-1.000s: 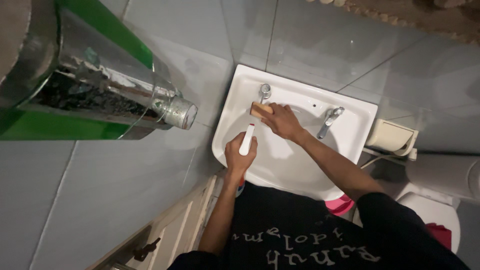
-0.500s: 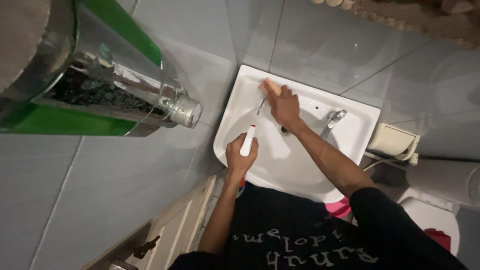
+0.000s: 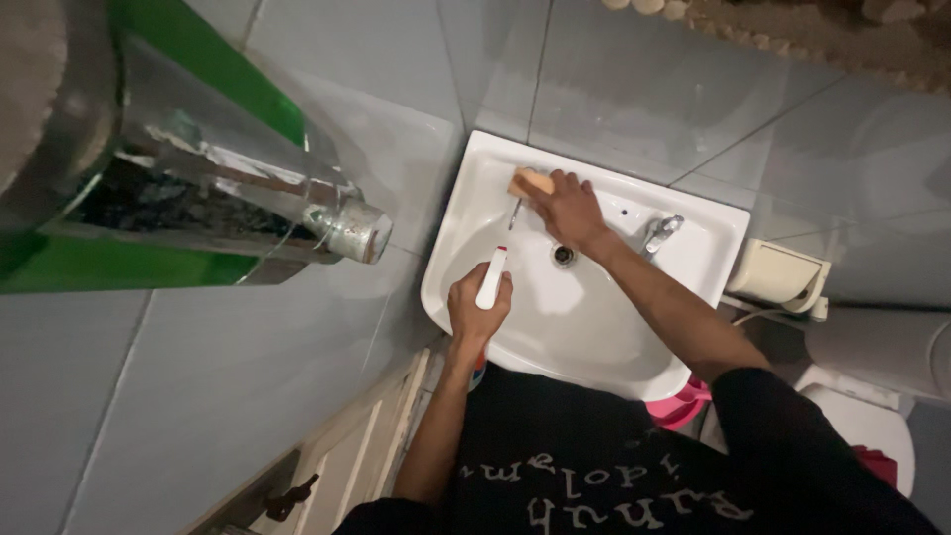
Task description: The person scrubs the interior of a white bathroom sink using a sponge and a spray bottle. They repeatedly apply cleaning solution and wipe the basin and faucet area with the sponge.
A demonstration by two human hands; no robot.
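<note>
At frame centre, left hand grips a white tube over the sink; right hand clasps a sponge on its far rim, tap close beside, grey tiled wall around.

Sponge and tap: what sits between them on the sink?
In the head view, the right hand pressing the sponge fills most of that stretch; beyond it, bare white sink rim up to the tap.
</note>
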